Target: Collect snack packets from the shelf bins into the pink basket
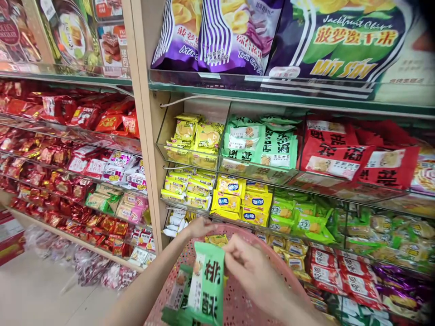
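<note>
Over a pink perforated plastic basket (272, 259), my right hand (246, 262) pinches the upper corner of a light green snack packet (208, 285) with dark Chinese characters. My left hand (202, 227) reaches to the basket's far rim and grips it, its fingers partly hidden. Below the held packet, darker green packets (176, 294) lie in the basket. A yellow packet (217, 239) shows near the far rim. Matching green packets (261, 140) fill a clear shelf bin ahead.
Yellow packets (199, 136) sit left of the green bin, red packets (356, 154) to its right. Large bags of chips (333, 40) stand on the glass shelf above. A wooden upright (144, 122) divides the shelving. Plastic-wrapped goods (98, 267) lie on the floor at left.
</note>
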A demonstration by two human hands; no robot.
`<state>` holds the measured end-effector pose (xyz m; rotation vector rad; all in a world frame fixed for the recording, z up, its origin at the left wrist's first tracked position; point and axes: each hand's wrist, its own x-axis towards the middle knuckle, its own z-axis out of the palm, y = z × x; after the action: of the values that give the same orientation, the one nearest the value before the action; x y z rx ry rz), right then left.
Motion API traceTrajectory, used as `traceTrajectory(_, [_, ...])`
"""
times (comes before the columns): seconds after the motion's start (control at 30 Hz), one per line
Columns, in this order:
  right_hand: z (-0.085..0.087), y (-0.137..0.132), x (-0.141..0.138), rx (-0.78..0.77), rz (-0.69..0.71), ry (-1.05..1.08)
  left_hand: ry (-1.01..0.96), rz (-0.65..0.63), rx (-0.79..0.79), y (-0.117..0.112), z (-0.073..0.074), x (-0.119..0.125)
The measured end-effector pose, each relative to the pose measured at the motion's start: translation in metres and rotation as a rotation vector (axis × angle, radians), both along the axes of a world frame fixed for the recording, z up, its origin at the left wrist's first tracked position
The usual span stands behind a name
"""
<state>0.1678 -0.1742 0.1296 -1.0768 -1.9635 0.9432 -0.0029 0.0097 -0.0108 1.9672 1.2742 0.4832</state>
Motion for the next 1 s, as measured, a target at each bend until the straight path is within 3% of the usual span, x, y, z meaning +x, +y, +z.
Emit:
traceTrajectory(0.07, [-0.038, 0.008, -0.012, -0.211, 0.038, 0.177, 0.030, 0.015, 0.028, -0.001, 0.001, 0.000])
traceTrajectory(0.17, [-0.084, 0.021, -0.028, -0.381, 0.034, 0.379, 0.049, 0.018, 0.072, -0.001, 0.002, 0.000])
traceTrajectory(0.33, [-0.128, 0.026, -0.047, -0.585, -0.086, 0.635, 0.050, 0.011, 0.060, 0.000, 0.002, -0.001])
traceTrajectory(0.6, [-0.147, 0.028, -0.066, -0.694, -0.083, 0.704, 0.074, 0.020, 0.078, -0.001, 0.006, -0.001])
traceTrajectory(0.73, [-0.161, 0.034, -0.076, -0.673, -0.166, 0.588, 0.085, 0.029, 0.089, -0.004, 0.009, 0.000])
traceTrajectory(0.87, [-0.168, 0.038, -0.075, -0.490, -0.207, 0.216, 0.105, 0.025, 0.090, -0.006, 0.012, 0.001])
traceTrajectory(1.0, [-0.159, 0.039, -0.062, -0.182, -0.223, -0.138, 0.106, 0.043, 0.071, -0.006, 0.012, 0.000])
